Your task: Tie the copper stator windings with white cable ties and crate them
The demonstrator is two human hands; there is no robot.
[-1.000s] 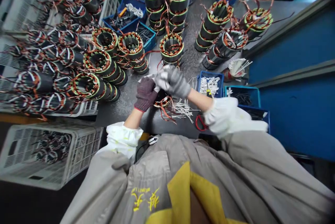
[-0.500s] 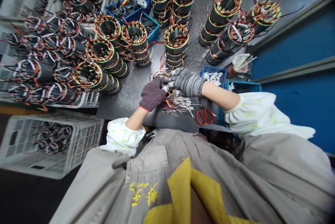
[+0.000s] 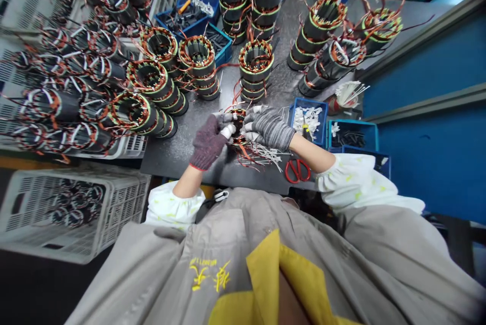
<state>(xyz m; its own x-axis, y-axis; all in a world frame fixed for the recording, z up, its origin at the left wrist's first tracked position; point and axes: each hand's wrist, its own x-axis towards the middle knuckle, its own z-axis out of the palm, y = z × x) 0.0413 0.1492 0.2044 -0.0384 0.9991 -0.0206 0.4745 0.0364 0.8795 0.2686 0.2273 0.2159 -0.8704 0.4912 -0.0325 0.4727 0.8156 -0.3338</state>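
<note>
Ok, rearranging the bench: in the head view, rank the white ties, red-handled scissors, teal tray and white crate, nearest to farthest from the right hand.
From the right hand:
1. White ties, just below it
2. Red-handled scissors, lower right
3. Teal tray, right
4. White crate, lower left

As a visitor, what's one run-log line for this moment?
left hand: purple glove, on wound stator | right hand: grey glove, on stator | nearby: white cable ties, red-handled scissors
</note>
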